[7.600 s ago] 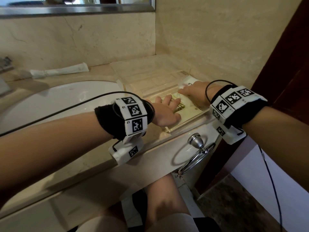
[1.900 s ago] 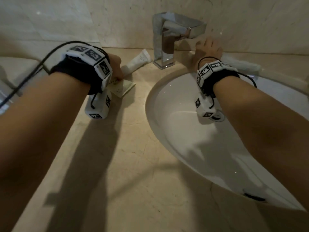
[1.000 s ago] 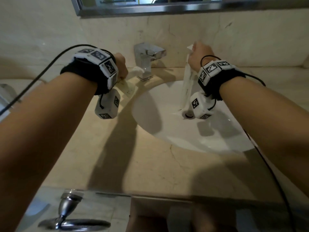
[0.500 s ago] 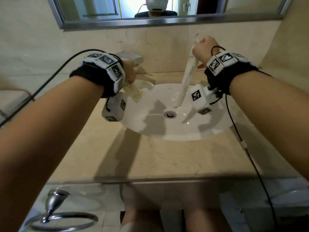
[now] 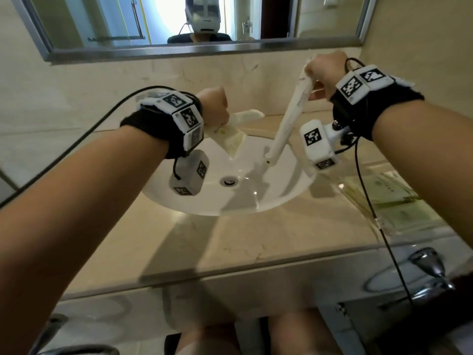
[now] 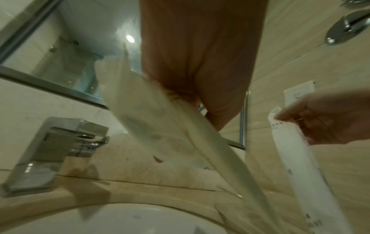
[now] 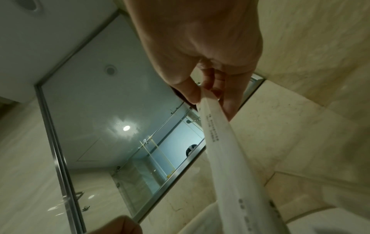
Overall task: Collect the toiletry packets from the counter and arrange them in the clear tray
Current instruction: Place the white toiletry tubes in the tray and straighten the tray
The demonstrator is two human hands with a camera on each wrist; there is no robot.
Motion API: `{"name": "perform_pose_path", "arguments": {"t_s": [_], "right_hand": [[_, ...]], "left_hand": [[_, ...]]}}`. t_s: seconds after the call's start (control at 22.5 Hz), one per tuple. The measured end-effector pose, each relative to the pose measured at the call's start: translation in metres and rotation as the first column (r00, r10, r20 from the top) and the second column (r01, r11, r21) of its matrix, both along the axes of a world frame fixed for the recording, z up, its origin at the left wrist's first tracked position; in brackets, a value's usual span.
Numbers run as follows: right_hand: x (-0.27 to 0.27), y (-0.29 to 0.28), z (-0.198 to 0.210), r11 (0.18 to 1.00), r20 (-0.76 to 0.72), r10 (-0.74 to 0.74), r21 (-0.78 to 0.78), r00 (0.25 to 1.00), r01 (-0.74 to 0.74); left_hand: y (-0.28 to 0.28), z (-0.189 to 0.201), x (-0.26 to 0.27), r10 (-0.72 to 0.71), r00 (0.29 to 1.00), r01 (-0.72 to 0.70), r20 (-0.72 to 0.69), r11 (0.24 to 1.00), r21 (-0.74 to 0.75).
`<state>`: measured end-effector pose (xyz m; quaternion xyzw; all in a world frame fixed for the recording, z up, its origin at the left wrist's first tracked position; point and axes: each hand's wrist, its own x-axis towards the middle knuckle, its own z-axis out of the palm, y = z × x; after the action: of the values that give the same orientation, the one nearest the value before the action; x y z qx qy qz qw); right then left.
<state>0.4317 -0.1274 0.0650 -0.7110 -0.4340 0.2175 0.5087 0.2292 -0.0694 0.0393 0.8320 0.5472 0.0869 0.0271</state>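
Note:
My left hand [image 5: 217, 115] grips flat cream toiletry packets [image 5: 230, 140] above the left side of the basin; in the left wrist view the packets [image 6: 160, 134] fan down from my palm. My right hand [image 5: 315, 73] is raised higher and pinches the top end of a long white packet [image 5: 289, 116], which hangs slanting over the basin. The right wrist view shows thumb and fingers pinching that long white packet [image 7: 220, 142]. The clear tray [image 5: 355, 201] sits on the counter at the right, below my right forearm, with flat greenish packets [image 5: 389, 192] lying in it.
A white oval sink [image 5: 256, 196] fills the middle of the beige marble counter [image 5: 230, 239]. The chrome faucet [image 6: 56, 150] stands behind the basin. A mirror [image 5: 204, 19] runs along the wall. A chrome towel ring [image 5: 432, 265] hangs below the counter's front edge.
Both hands have carried their packets to the right across the basin. The right hand has risen with the long packet dangling. The clear tray has come into view on the right.

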Motion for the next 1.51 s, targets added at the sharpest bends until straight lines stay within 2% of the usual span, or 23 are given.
{"name": "perform_pose_path", "arguments": {"t_s": [0.09, 0.27, 0.44, 0.67, 0.93, 1.2, 1.51], "right_hand": [[0.011, -0.015, 0.004, 0.999, -0.026, -0.043, -0.001, 0.999, 0.043], [0.022, -0.042, 0.008, 0.987, -0.063, -0.159, -0.026, 0.985, 0.158], [0.032, -0.068, 0.011, 0.981, -0.109, -0.195, -0.047, 0.975, 0.191], [0.043, -0.098, 0.006, 0.971, -0.126, -0.238, -0.03, 0.963, 0.236], [0.053, -0.124, -0.004, 0.956, -0.108, -0.293, -0.01, 0.95, 0.294], [0.055, -0.144, -0.012, 0.952, -0.129, -0.303, -0.007, 0.944, 0.304], [0.055, -0.154, -0.026, 0.95, -0.206, -0.311, -0.031, 0.928, 0.311]], "left_hand": [[-0.007, 0.002, 0.013, -0.093, 0.99, 0.094, 0.103, 0.996, -0.006], [-0.033, 0.01, 0.041, -0.2, 0.97, 0.205, 0.137, 0.978, -0.025], [-0.049, 0.012, 0.057, -0.279, 0.948, 0.287, 0.154, 0.957, -0.033], [-0.065, -0.019, 0.063, -0.36, 0.902, 0.418, 0.239, 0.865, -0.276], [-0.102, -0.048, 0.064, -0.401, 0.876, 0.479, 0.267, 0.787, -0.389], [-0.126, -0.074, 0.061, -0.469, 0.879, 0.463, 0.087, 0.796, -0.39], [-0.127, -0.074, 0.069, -0.463, 0.884, 0.449, 0.064, 0.803, -0.391]]}}
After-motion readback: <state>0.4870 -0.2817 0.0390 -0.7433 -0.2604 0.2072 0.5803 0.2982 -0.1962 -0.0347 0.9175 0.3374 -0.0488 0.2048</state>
